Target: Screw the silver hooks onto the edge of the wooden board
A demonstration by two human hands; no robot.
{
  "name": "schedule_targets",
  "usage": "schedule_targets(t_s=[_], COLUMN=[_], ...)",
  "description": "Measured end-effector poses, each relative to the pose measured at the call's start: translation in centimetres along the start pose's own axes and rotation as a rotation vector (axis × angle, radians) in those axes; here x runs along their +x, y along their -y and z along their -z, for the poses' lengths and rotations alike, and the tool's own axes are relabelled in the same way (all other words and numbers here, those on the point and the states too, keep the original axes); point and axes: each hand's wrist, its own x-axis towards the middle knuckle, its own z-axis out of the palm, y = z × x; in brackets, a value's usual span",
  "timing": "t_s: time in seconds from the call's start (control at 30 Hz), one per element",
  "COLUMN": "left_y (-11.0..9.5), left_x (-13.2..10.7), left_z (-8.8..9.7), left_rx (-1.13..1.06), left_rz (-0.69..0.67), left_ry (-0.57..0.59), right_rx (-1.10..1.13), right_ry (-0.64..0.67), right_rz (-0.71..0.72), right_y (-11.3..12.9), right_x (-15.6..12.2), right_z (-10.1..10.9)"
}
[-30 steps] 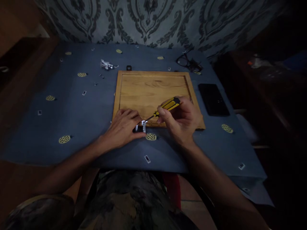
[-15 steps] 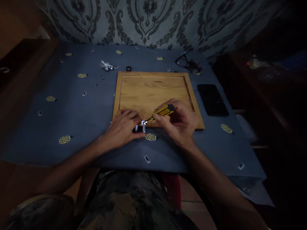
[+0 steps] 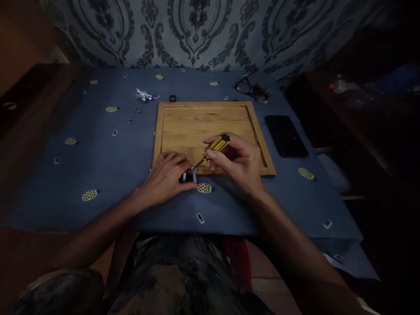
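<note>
My right hand (image 3: 241, 162) is closed round the yellow and black handle of a screwdriver (image 3: 216, 145), its shaft slanting down to the left. The tip meets a small shiny metal piece (image 3: 194, 176) at the front edge of a wooden board (image 3: 203, 120). My left hand (image 3: 169, 175) grips this metal piece between thumb and fingers, partly hiding it. What kind of part it is, I cannot make out.
On the blue cloth (image 3: 114, 162), another shiny metal part (image 3: 143, 95) and several tiny screws (image 3: 130, 120) lie at the back left. A small black square piece (image 3: 173, 98) sits behind the board. Glasses (image 3: 252, 88) and a black phone (image 3: 286, 135) lie to the right.
The screwdriver's handle has tilted a little more upright, and the right hand has shifted slightly left with it. The left hand keeps its hold on the metal piece. The view has shifted slightly.
</note>
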Motion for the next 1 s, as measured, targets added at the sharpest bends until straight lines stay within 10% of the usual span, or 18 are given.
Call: schedule_targets(t_s=[0.47,0.77,1.0], left_y=[-0.2,-0.1,0.1], left_x=[0.0,-0.1,-0.2], left_z=[0.3,0.2,0.2], left_rx=[0.004,-0.009,-0.031], left_rz=[-0.025,-0.02,-0.028], left_ry=[0.017,0.024,0.016], right_rx=[0.03,-0.308,-0.197], right_ry=[0.208,-0.143,-0.508], right_rz=[-0.149,0.327,0.354], right_y=[1.5,-0.4,0.9], right_x=[0.5,-1.4,-1.1], right_z=[1.9,-0.6,-0.4])
